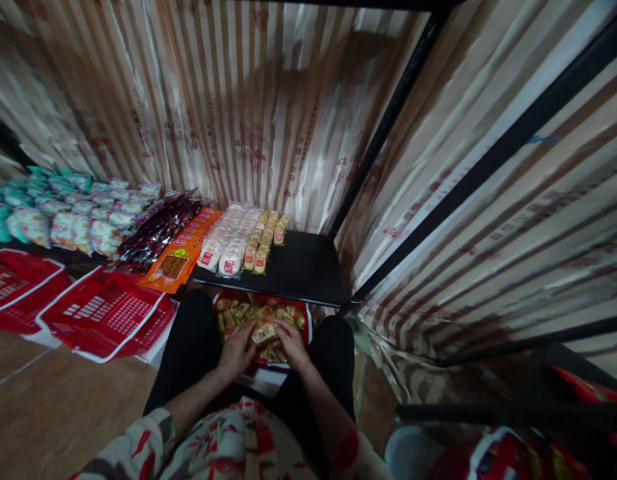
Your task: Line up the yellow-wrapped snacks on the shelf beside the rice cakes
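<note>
Between my knees sits a red bag [308, 313] filled with small gold-wrapped snack packs [286, 311]. My left hand [238, 349] and my right hand [291, 343] are both over it. Together they hold one pale gold snack pack [263, 333] by its two ends. The fingers of each hand are closed on that pack, and other packs lie beneath and around it. Beyond the bag, on the black shelf, stand rows of yellow packs [261, 250] and white round packs [230, 261].
Orange packets [181, 250], dark shiny packets [161, 223] and several white and green packs [71, 207] fill the left of the black shelf [308, 267]. Red bags [106, 310] hang below them. Black frame bars [388, 120] and a striped curtain [228, 100] enclose the back and right.
</note>
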`<action>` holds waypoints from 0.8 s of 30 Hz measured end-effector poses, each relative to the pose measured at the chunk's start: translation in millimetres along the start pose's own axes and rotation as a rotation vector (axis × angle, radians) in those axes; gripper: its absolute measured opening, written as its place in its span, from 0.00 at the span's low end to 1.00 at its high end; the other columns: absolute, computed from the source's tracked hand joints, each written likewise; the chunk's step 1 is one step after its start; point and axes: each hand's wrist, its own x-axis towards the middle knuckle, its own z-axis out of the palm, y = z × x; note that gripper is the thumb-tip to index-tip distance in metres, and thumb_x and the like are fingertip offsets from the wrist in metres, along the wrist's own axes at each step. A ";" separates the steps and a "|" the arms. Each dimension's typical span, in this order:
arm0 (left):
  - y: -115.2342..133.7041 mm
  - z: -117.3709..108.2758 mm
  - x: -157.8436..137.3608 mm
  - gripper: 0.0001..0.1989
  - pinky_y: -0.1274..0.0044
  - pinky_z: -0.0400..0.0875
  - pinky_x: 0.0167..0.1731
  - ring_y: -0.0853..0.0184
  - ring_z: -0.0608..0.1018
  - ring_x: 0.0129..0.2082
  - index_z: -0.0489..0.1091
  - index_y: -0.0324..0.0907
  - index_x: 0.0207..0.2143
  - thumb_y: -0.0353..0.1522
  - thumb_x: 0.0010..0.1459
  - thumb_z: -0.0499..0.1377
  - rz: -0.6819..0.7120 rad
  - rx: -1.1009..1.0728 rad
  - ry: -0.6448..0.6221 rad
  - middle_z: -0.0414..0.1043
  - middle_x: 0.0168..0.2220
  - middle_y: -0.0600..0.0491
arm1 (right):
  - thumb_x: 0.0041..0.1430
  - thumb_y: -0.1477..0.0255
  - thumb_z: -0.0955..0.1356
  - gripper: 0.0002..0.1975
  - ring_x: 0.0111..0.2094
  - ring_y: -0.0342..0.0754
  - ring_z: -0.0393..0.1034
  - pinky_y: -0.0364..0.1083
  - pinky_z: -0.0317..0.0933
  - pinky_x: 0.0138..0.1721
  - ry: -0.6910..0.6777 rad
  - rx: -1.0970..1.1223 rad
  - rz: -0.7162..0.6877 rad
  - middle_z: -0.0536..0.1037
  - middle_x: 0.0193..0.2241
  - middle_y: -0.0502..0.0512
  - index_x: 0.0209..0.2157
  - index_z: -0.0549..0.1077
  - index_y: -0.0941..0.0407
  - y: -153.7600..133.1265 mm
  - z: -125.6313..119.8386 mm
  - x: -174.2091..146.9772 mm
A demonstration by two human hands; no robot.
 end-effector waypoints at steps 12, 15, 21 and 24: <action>8.3 -16.5 -15.8 0.28 0.69 0.58 0.56 0.65 0.65 0.55 0.60 0.42 0.54 0.23 0.49 0.50 -0.043 -0.090 0.034 0.64 0.55 0.49 | 0.44 0.63 0.68 0.19 0.24 0.42 0.68 0.43 0.65 0.27 0.001 0.164 0.025 0.74 0.27 0.50 0.39 0.72 0.55 -4.9 0.5 -12.2; 4.9 -16.0 -15.2 0.26 0.71 0.60 0.55 0.66 0.67 0.54 0.63 0.43 0.52 0.22 0.50 0.49 -0.018 -0.101 0.031 0.66 0.53 0.49 | 0.44 0.66 0.67 0.19 0.22 0.42 0.67 0.42 0.64 0.23 -0.017 0.180 0.071 0.75 0.25 0.49 0.41 0.72 0.53 -3.6 4.3 -12.8; -1.2 -19.8 -3.4 0.15 0.72 0.66 0.49 0.65 0.73 0.44 0.71 0.44 0.43 0.28 0.54 0.50 -0.104 -0.184 0.025 0.72 0.43 0.50 | 0.44 0.66 0.65 0.14 0.18 0.39 0.66 0.38 0.55 0.16 -0.043 0.171 0.225 0.76 0.29 0.52 0.34 0.72 0.56 2.6 12.3 -6.4; -0.5 -24.8 12.0 0.12 0.72 0.66 0.47 0.64 0.74 0.42 0.72 0.45 0.40 0.32 0.55 0.52 -0.196 -0.245 0.038 0.74 0.40 0.51 | 0.45 0.62 0.66 0.13 0.17 0.38 0.64 0.38 0.54 0.16 -0.037 0.185 0.262 0.75 0.26 0.51 0.31 0.69 0.56 5.9 16.3 -0.2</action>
